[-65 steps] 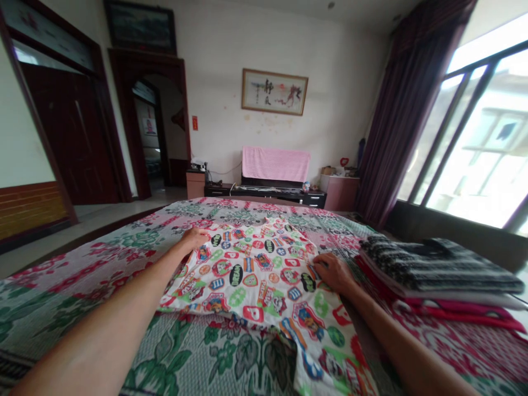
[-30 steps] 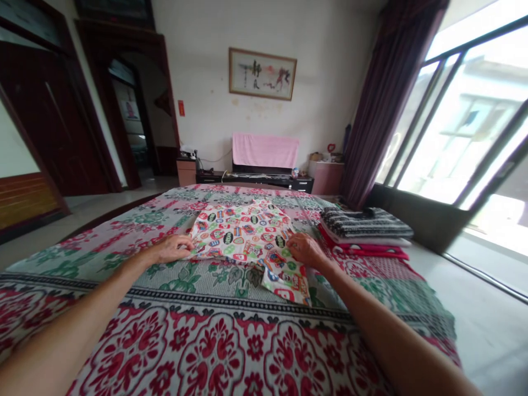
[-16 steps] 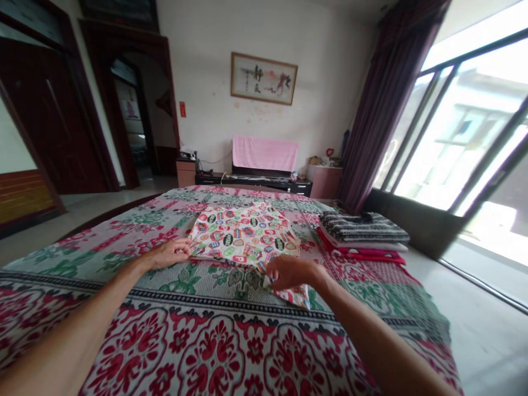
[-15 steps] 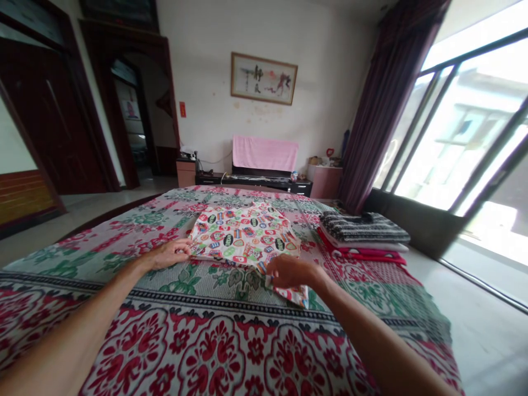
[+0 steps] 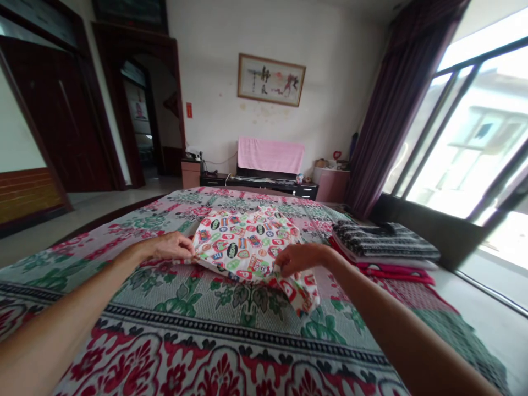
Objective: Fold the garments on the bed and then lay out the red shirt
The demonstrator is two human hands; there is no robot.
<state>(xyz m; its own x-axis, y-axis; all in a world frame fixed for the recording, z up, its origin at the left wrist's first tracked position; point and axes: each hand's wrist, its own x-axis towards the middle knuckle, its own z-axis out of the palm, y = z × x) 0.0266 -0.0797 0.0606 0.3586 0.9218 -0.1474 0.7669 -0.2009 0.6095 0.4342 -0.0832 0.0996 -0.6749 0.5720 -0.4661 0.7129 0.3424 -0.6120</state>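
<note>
A white shirt [image 5: 243, 242] printed with colourful badges is spread on the patterned bedspread [image 5: 173, 291] in front of me. With closed fingers, my left hand [image 5: 175, 246] pinches its near left corner. My right hand [image 5: 299, 258] grips the near edge toward the right, fingertips curled into the cloth. Between the two hands the near edge is lifted a little off the bedspread. A loose flap of the shirt hangs below my right hand, folded and slightly blurred.
A stack of folded clothes [image 5: 383, 247], black-and-white knit on top and red below, lies at the right. Beyond the bed stands a low black cabinet [image 5: 264, 185] with a pink cloth [image 5: 270, 155] over something above it. A dark curtain [image 5: 404, 110] hangs beside the window.
Both hands have closed on the shirt's near edge and raised it slightly. The right-hand flap has shifted, and the view has turned a little to the left.
</note>
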